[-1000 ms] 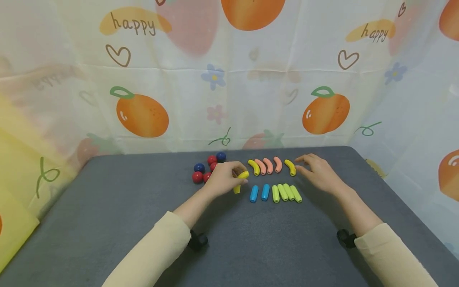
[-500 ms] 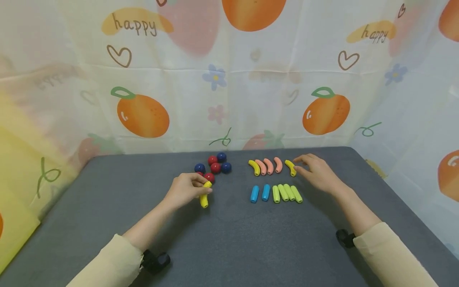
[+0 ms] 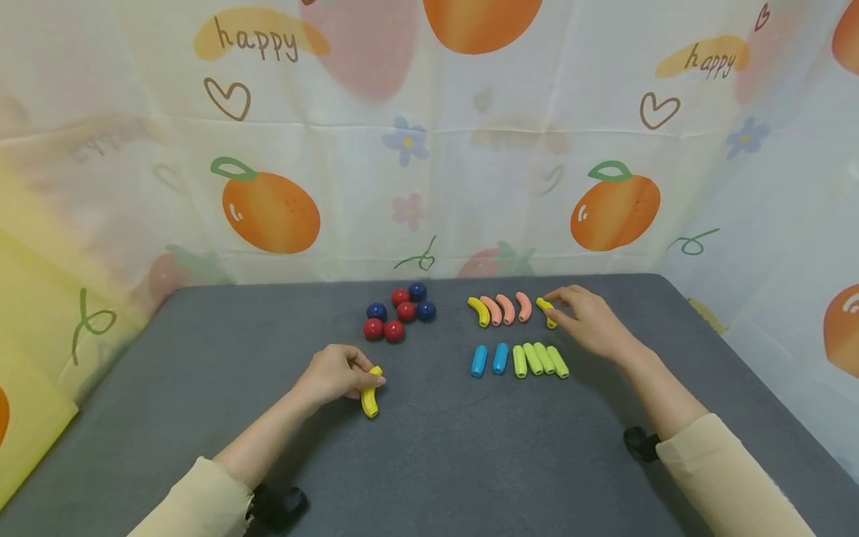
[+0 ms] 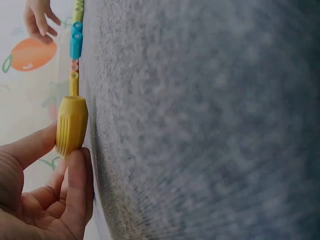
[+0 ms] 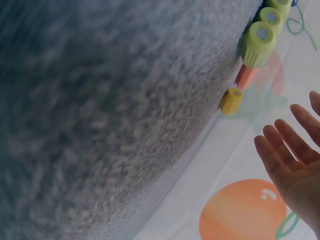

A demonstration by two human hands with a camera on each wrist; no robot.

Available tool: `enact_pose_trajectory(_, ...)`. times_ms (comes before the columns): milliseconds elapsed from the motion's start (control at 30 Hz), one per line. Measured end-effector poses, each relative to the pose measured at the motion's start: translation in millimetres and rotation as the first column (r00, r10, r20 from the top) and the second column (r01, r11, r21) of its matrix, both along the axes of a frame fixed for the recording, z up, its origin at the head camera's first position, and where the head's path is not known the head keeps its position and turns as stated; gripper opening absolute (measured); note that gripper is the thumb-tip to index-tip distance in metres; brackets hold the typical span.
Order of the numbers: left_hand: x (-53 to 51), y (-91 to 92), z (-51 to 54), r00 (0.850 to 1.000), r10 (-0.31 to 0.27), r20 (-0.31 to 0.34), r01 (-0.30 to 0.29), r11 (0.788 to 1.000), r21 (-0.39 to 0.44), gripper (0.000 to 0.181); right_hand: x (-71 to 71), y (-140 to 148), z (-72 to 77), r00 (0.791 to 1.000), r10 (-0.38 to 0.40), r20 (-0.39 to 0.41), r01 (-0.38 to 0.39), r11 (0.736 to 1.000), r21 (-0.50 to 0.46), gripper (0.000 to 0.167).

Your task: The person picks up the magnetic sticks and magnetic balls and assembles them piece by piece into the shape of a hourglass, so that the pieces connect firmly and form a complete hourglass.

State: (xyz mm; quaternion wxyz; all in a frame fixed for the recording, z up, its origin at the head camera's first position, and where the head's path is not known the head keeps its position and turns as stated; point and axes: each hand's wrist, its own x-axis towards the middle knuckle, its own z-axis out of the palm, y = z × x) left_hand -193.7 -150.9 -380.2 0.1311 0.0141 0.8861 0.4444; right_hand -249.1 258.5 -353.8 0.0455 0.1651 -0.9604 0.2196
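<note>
My left hand [image 3: 338, 375] pinches a yellow banana-shaped piece [image 3: 370, 403] at the left-middle of the table. In the left wrist view the thumb and fingers hold this yellow piece [image 4: 72, 125] by its near end, low by the tabletop. My right hand [image 3: 590, 321] is beside a second yellow banana-shaped piece [image 3: 550, 318] at the back right. Its fingertips overlap that piece in the head view; in the right wrist view the hand [image 5: 295, 155] has its fingers extended and looks apart from the yellow piece [image 5: 231, 101].
Left of that second piece lie another yellow curved piece [image 3: 479, 312] and several pink ones [image 3: 505, 309]. In front are two blue cylinders [image 3: 499, 359] and several light green ones [image 3: 533, 359]. Red balls [image 3: 394, 332] and blue balls [image 3: 426, 311] cluster behind my left hand on the grey table [image 3: 456, 462].
My left hand has carried its yellow banana-shaped piece left and toward me, away from beside the blue cylinders, and lower. The right hand has shifted slightly toward the other yellow piece.
</note>
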Motion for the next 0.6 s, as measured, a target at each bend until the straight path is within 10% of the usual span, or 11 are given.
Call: enact_pose_trajectory(600, 6.2, 1.0, -4.8, 0.997, -0.012, 0.07, 0.009, 0.999, 0.038, 0.025, -1.8, -47.7, 8.7, 0.998, 0.056, -0.019, -0.058, 0.994, -0.091, 0.036)
